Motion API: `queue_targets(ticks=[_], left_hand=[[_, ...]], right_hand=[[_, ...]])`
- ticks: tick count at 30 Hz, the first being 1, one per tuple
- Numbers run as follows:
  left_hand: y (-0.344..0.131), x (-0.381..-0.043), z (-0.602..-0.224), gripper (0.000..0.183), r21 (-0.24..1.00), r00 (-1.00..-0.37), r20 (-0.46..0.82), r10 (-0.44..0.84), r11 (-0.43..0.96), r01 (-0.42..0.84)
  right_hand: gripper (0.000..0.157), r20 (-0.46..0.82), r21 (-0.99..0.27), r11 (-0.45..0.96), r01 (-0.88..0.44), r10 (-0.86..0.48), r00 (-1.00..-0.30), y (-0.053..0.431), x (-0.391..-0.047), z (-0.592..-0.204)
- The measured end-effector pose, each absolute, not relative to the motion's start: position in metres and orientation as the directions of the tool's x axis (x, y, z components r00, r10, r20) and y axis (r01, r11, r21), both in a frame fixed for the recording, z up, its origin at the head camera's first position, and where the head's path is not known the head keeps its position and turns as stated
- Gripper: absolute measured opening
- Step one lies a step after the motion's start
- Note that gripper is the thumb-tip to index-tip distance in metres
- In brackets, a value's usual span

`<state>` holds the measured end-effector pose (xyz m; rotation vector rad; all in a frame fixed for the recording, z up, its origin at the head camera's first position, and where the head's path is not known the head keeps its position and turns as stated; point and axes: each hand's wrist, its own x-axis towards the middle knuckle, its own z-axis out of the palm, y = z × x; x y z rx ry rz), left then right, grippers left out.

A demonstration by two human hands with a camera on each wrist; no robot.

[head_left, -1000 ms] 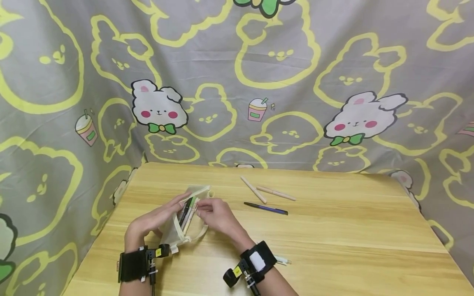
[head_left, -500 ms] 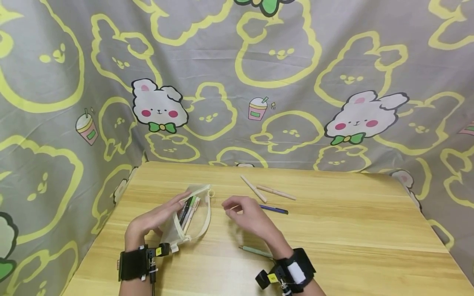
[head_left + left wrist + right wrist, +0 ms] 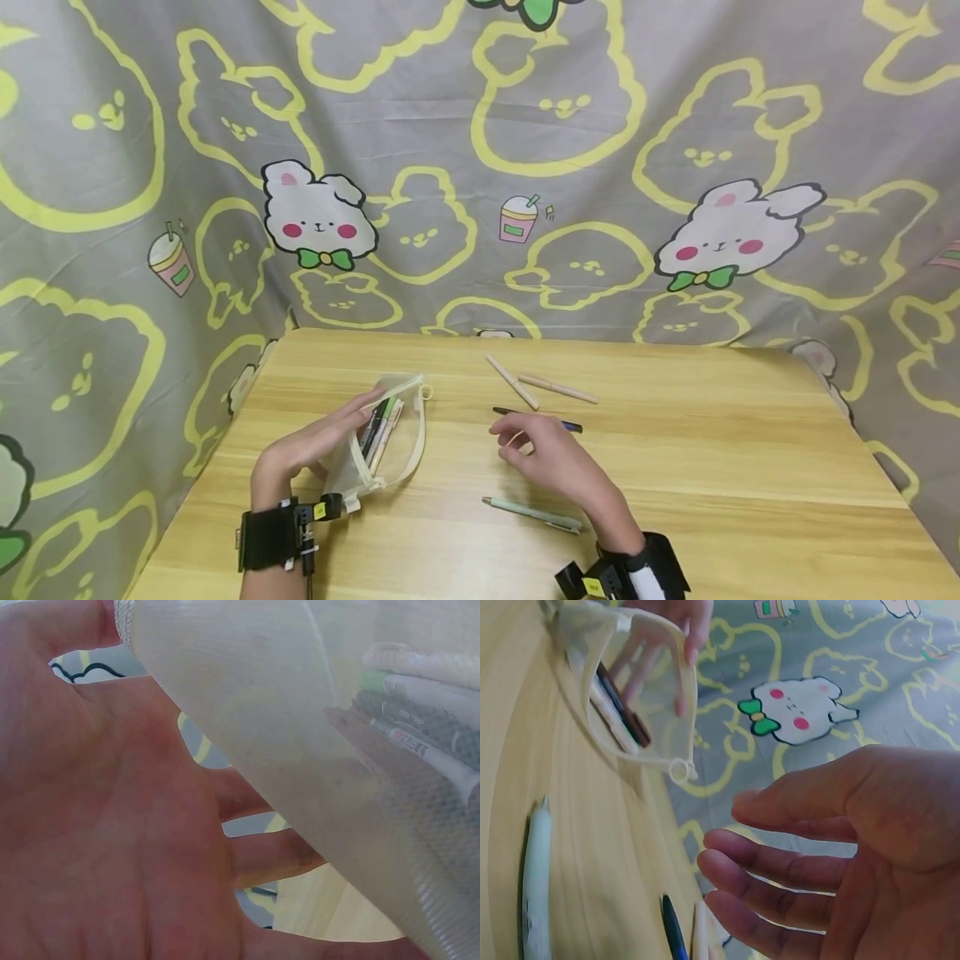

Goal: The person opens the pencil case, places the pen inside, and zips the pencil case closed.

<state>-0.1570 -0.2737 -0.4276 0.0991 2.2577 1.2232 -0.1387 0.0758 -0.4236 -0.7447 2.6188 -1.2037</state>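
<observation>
Head view shows a translucent pouch [image 3: 422,446] on the left part of the wooden surface [image 3: 720,467], tilted, its pale-edged mouth gaping toward the right. The left hand [image 3: 330,437] grasps it, fingers spread along its far side. The right hand [image 3: 551,454] is released: its fingers are loosely bent, and the right wrist view shows nothing between thumb and fingertips. It hovers near a blue pen [image 3: 573,427], partly hiding it.

Judging by how things lie, the handling of the pens looks partway along. A cluster of pens [image 3: 386,435] sits inside the pouch, too bunched to count surely. Four others lie outside: the blue one, a mint pen [image 3: 534,515] nearer the person, and two beige pens, one slanting [image 3: 512,382], the other [image 3: 558,388] just beside it; whether they touch, I cannot tell. The pouch's mouth remains unfastened
</observation>
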Motion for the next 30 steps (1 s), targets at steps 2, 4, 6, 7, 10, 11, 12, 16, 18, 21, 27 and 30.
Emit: queue_targets(ticks=[2,4,6,7,10,11,12,16,18,21,27,30], left_hand=[[-0.274,-0.157,-0.427,0.062,0.79,-0.839,-0.441,0.317,0.581,-0.196],[-0.274,-0.156,-0.427,0.061,0.79,-0.84,-0.439,0.317,0.582,-0.193],[-0.274,-0.156,-0.426,0.061,0.793,-0.841,-0.434,0.322,0.579,-0.188],[-0.274,-0.156,-0.426,0.061,0.795,-0.841,-0.432,0.324,0.578,-0.186],[-0.274,-0.156,-0.426,0.064,0.795,-0.841,-0.43,0.328,0.579,-0.181],[-0.274,-0.156,-0.426,0.065,0.796,-0.84,-0.43,0.33,0.578,-0.181],[-0.274,-0.157,-0.425,0.065,0.795,-0.84,-0.431,0.328,0.579,-0.182],[-0.272,-0.157,-0.425,0.06,0.793,-0.844,-0.429,0.323,0.581,-0.18],[-0.272,-0.157,-0.425,0.058,0.793,-0.844,-0.429,0.322,0.581,-0.182],[-0.272,-0.157,-0.426,0.061,0.792,-0.844,-0.432,0.318,0.582,-0.186],[-0.272,-0.157,-0.426,0.065,0.788,-0.845,-0.435,0.311,0.586,-0.19],[-0.272,-0.156,-0.426,0.065,0.787,-0.845,-0.436,0.309,0.587,-0.192]], right_hand=[[0.021,0.04,-0.732,0.568,-0.377,-0.516,-0.856,0.081,-0.137,-0.424],[0.022,0.021,-0.715,0.583,-0.385,-0.533,-0.846,0.085,-0.135,-0.424],[0.023,0.004,-0.693,0.6,-0.399,-0.551,-0.835,0.088,-0.133,-0.424],[0.023,-0.009,-0.688,0.604,-0.401,-0.56,-0.829,0.09,-0.133,-0.423],[0.023,-0.037,-0.663,0.624,-0.415,-0.58,-0.813,0.092,-0.13,-0.424],[0.023,-0.048,-0.652,0.632,-0.419,-0.586,-0.809,0.093,-0.129,-0.425],[0.023,-0.058,-0.64,0.64,-0.424,-0.591,-0.804,0.094,-0.127,-0.426],[0.022,-0.09,-0.601,0.668,-0.439,-0.602,-0.793,0.096,-0.123,-0.43],[0.021,-0.108,-0.593,0.678,-0.434,-0.601,-0.792,0.096,-0.12,-0.432],[0.021,-0.139,-0.567,0.705,-0.427,-0.592,-0.794,0.097,-0.117,-0.434],[0.023,-0.186,-0.498,0.753,-0.43,-0.577,-0.795,0.094,-0.112,-0.436],[0.025,-0.192,-0.481,0.766,-0.426,-0.566,-0.802,0.092,-0.11,-0.436]])
